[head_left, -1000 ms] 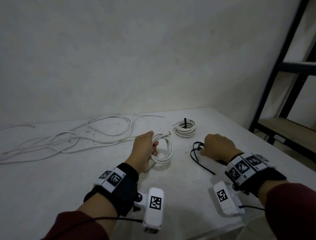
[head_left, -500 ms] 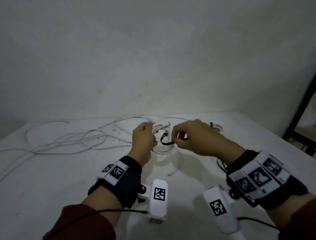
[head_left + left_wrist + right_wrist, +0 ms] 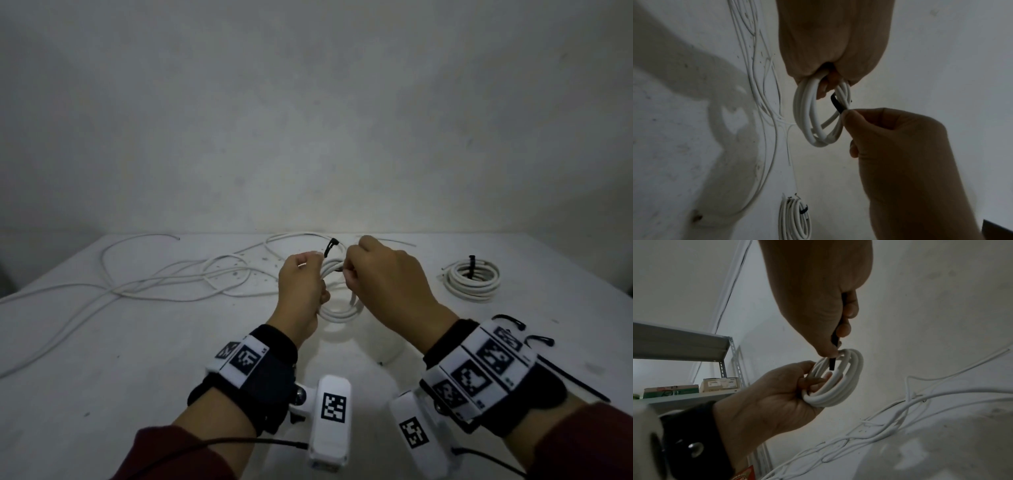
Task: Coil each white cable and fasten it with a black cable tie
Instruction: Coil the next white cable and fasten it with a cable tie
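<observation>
The coiled white cable (image 3: 337, 301) is held above the worktop (image 3: 137, 342), the left hand (image 3: 301, 294) grasping one side of the coil, and the black cable tie (image 3: 836, 104), a second ago still lying on the worktop, now passes around its strands, pinched by the right hand (image 3: 383, 284). Judging by this, fastening is underway on the second coil: a tied coil (image 3: 471, 279) lies to the right, loose white cables (image 3: 164, 284) wait at left.

White coiled cable (image 3: 337, 310), black cable tie (image 3: 329, 247), black-and-white checked wristbands (image 3: 479, 368).
</observation>
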